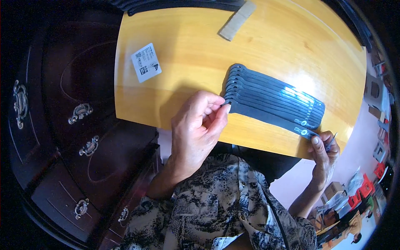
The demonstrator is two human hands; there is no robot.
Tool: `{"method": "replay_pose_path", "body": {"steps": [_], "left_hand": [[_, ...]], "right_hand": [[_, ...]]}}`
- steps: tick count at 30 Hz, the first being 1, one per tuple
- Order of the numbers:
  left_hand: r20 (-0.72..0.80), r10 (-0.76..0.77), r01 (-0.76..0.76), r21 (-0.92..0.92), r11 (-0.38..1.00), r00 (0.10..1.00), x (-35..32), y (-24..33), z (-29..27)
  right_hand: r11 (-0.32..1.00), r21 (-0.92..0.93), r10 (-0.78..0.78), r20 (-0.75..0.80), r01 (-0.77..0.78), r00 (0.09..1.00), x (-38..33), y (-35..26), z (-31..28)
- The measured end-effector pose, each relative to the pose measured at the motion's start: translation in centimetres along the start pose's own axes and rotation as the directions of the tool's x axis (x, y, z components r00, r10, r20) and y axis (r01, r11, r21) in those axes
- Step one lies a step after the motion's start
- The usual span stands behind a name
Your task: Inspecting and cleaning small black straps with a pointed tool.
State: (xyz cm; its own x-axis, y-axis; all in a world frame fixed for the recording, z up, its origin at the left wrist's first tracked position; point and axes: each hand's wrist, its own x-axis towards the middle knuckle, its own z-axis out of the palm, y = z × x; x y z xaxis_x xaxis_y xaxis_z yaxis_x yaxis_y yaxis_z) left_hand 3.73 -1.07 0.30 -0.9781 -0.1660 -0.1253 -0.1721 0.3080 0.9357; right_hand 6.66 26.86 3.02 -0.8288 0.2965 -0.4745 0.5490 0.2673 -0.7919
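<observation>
Several dark grey flat straps [275, 92] lie overlapped in a row on the table, their rounded, holed ends fanned at the left. Along the near side of the row runs the front strap [266, 120], with a small pale print near its right end. At its left end, my left hand [199, 121] pinches the holed tip between thumb and index finger. My right hand [324, 152] grips the same strap's other end at the table's near edge. A thin, pointed bluish piece [332, 142] sticks out between the right fingers; its kind is unclear.
The wooden table [183, 62] is yellow. On it lie a white printed label card [146, 63] and a grey-beige strip [237, 21]. More dark straps [179, 5] rest along the far edge. Dark drawers [83, 137] with metal handles stand at left; boxes and red bins [366, 189] at right.
</observation>
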Motion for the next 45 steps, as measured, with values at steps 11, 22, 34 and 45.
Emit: {"method": "replay_pose_path", "body": {"steps": [11, 22, 34, 45], "left_hand": [[-0.002, 0.152, -0.15, 0.119, 0.981, 0.988, -0.4, -0.8, 0.3], [-0.01, 0.048, -0.046, 0.138, 0.989, 0.999, -0.1, -0.1, 0.6], [0.007, -0.044, 0.043, 0.084, 0.996, 0.999, -0.2, 0.3, 0.3], [0.018, -0.107, 0.104, 0.139, 0.985, 0.994, 0.0, 1.1, 0.4]], "right_hand": [[1.0, -0.001, 0.003, -0.029, -0.003, 1.0, 0.1, 0.4, 0.2], [0.992, -0.051, -0.116, -0.078, 0.113, 0.99, 0.0, 0.1, 0.7], [0.995, -0.054, -0.093, -0.103, 0.088, 0.99, 0.4, 0.2, 1.4], [0.999, -0.008, -0.05, -0.093, 0.049, 0.994, 0.5, -0.3, 1.6]]}}
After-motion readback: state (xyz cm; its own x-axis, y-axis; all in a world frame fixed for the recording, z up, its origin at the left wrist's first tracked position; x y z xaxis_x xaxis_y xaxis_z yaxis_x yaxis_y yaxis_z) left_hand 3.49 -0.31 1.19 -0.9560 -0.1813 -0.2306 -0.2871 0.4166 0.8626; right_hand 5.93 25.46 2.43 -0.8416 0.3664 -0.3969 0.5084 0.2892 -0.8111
